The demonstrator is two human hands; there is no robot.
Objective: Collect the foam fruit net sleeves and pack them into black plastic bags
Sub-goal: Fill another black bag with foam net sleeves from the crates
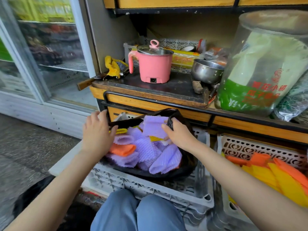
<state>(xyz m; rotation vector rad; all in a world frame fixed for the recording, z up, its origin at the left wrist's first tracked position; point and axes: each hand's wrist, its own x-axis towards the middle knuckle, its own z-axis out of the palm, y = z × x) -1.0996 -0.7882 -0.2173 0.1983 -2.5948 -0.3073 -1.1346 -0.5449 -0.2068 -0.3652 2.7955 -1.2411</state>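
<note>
A black plastic bag (pixel 186 170) sits open in a grey crate (pixel 150 185) in front of my knees. It holds several purple foam net sleeves (pixel 150 152), one orange sleeve (pixel 122 150) and bits of yellow ones. My left hand (pixel 97 133) grips the bag's left rim. My right hand (pixel 179 133) pinches the bag's right rim together with a purple sleeve (pixel 154 126) lying at the top of the pile. A second crate (pixel 260 148) at the right holds yellow and orange sleeves (pixel 273 175).
A wooden shelf unit (pixel 150 104) stands right behind the bag, with a pink electric pot (pixel 154 65), a steel bowl (pixel 206 71) and a large plastic-wrapped roll (pixel 260 67) on it. A glass-door fridge (pixel 48 52) is at the left, bare floor (pixel 25 152) below it.
</note>
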